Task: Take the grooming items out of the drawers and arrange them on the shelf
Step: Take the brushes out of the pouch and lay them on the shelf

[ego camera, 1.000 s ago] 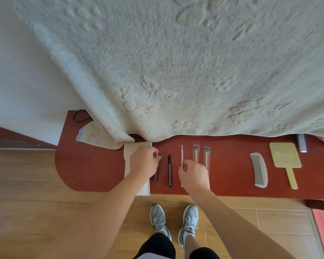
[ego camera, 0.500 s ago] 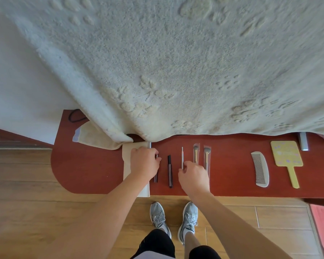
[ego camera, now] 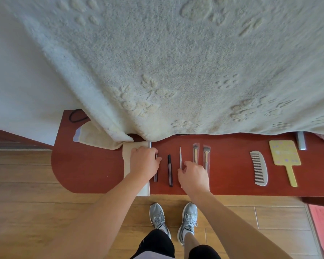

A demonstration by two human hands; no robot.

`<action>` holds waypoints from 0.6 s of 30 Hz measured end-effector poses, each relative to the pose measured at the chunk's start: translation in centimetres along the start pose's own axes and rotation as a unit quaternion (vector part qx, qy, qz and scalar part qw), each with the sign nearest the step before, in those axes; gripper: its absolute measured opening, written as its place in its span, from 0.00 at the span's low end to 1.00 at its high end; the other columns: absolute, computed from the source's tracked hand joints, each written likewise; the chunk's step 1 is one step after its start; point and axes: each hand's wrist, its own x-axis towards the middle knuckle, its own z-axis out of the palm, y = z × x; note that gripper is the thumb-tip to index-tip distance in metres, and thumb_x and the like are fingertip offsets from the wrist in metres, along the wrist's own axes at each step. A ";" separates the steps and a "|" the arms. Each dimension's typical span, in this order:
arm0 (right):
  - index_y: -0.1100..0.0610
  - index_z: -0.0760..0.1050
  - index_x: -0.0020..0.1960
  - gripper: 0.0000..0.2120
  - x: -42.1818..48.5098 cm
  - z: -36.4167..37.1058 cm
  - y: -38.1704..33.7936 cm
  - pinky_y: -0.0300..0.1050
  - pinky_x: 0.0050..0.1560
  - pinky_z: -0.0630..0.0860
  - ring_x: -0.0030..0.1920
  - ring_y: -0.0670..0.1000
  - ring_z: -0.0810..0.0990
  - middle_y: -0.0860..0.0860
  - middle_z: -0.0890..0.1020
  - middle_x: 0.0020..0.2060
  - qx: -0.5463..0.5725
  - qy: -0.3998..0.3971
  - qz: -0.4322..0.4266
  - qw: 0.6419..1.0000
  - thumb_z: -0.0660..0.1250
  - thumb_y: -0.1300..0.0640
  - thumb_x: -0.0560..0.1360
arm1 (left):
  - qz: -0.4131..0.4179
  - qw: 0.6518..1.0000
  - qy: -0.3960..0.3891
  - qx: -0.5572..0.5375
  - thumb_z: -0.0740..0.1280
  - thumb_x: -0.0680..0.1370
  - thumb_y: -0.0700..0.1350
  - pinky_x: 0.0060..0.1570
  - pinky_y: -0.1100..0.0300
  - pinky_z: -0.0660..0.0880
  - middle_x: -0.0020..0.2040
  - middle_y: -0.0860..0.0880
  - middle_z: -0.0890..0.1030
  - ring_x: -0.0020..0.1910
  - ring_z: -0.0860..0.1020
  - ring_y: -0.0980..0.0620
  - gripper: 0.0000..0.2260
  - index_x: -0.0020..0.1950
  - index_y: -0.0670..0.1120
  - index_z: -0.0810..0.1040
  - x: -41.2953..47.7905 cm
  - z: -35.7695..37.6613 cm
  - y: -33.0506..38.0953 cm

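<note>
Grooming items lie in a row on a red shelf [ego camera: 94, 169]. My left hand [ego camera: 144, 162] rests on a folded cream cloth [ego camera: 127, 152] and pinches a thin dark pencil [ego camera: 155, 177]. To its right lies a black pen [ego camera: 169, 170]. My right hand [ego camera: 194, 175] pinches the lower part of a thin white stick [ego camera: 180, 156] between thumb and forefinger. Its other fingers reach two sleeved brushes, one [ego camera: 195, 151] beside the other [ego camera: 206, 153]. Farther right lie a grey comb [ego camera: 259, 168] and a yellow hand mirror [ego camera: 284, 152].
A thick pale blanket [ego camera: 176, 62] hangs over the back of the shelf and hides it. A cream cloth [ego camera: 94, 135] and a black cord [ego camera: 77, 116] lie at the left end. A grey bar [ego camera: 301, 141] sits at the far right. Wooden floor and my shoes are below.
Both hands stay at the same items. My right hand has shifted slightly towards the brushes, its fingers a little more spread.
</note>
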 end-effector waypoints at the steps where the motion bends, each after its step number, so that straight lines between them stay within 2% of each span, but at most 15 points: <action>1: 0.55 0.76 0.45 0.07 0.0 0.0 0.0 0.36 0.30 0.63 0.35 0.47 0.76 0.47 0.79 0.36 -0.001 0.002 -0.001 1.000 0.64 0.53 0.78 | 0.000 1.000 0.000 -0.005 0.67 0.78 0.57 0.51 0.55 0.64 0.43 0.55 0.84 0.48 0.78 0.51 0.13 0.59 0.55 0.81 0.0 0.0 0.0; 4: 0.55 0.75 0.47 0.06 -0.2 -0.2 0.2 0.36 0.30 0.66 0.36 0.48 0.76 0.47 0.78 0.38 0.008 0.008 -0.001 1.000 0.64 0.53 0.78 | 0.000 1.000 0.005 -0.021 0.68 0.77 0.59 0.53 0.55 0.66 0.43 0.54 0.83 0.49 0.78 0.51 0.14 0.60 0.55 0.81 -0.2 -0.2 0.0; 6: 0.55 0.77 0.55 0.09 -0.4 -0.4 0.2 0.40 0.37 0.75 0.41 0.49 0.79 0.48 0.80 0.43 0.025 0.013 -0.004 1.000 0.65 0.52 0.78 | 0.003 0.999 0.015 -0.033 0.69 0.76 0.59 0.53 0.55 0.68 0.44 0.54 0.83 0.49 0.77 0.51 0.15 0.59 0.54 0.81 -0.3 -0.4 0.0; 8: 0.54 0.75 0.64 0.16 -0.8 -0.7 0.2 0.41 0.44 0.78 0.45 0.49 0.81 0.49 0.81 0.51 0.040 0.016 -0.007 0.999 0.65 0.52 0.78 | 0.006 0.998 0.027 -0.053 0.70 0.76 0.58 0.54 0.54 0.70 0.44 0.54 0.82 0.50 0.77 0.50 0.15 0.58 0.53 0.82 -0.5 -0.8 0.2; 12: 0.54 0.71 0.70 0.21 -1.7 -1.5 0.1 0.43 0.55 0.78 0.54 0.49 0.80 0.49 0.78 0.61 0.044 0.031 -0.011 0.998 0.65 0.50 0.78 | 0.019 0.996 0.043 -0.070 0.71 0.75 0.56 0.55 0.52 0.72 0.49 0.52 0.81 0.53 0.77 0.49 0.15 0.57 0.50 0.82 -1.0 -1.9 0.4; 16: 0.55 0.70 0.71 0.23 -2.6 -2.2 0.1 0.45 0.63 0.73 0.64 0.51 0.74 0.50 0.75 0.65 0.043 0.046 -0.016 0.998 0.65 0.49 0.78 | 0.039 0.994 0.049 -0.087 0.69 0.77 0.56 0.60 0.52 0.72 0.56 0.51 0.80 0.59 0.76 0.49 0.18 0.62 0.49 0.79 -1.8 -2.7 0.5; 18: 0.55 0.69 0.71 0.23 -3.2 -2.6 0.2 0.46 0.63 0.73 0.64 0.50 0.73 0.49 0.75 0.65 0.044 0.057 -0.016 0.997 0.65 0.49 0.78 | 0.054 0.993 0.047 -0.095 0.68 0.78 0.55 0.63 0.52 0.70 0.60 0.51 0.79 0.62 0.75 0.49 0.19 0.66 0.48 0.77 -2.4 -3.1 0.6</action>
